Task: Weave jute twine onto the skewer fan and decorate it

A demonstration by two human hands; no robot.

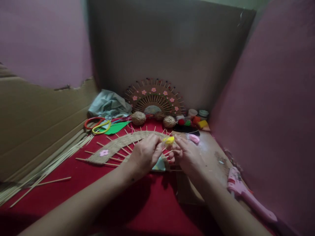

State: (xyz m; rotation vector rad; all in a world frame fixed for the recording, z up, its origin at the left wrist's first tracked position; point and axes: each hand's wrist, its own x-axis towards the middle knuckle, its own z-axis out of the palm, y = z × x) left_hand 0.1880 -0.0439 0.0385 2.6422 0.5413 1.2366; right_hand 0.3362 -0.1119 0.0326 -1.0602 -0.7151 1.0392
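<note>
Between my two hands is a small yellow lump, partly in clear wrapping. My left hand is closed on the wrapping at its left side. On the other side, my right hand has its fingers bent against the yellow lump. Both hands are above a woven fan of twine and thin sticks, which lies on the red cloth. One pink flower sits on the fan's left end. A pink lump in clear wrapping lies just beyond my right hand.
A finished fan with pink flowers stands at the back. Twine balls, scissors, green sheet and crumpled cloth are before it or leftward. Loose sticks lie left; a pink glue gun lies right. Cardboard walls enclose the space.
</note>
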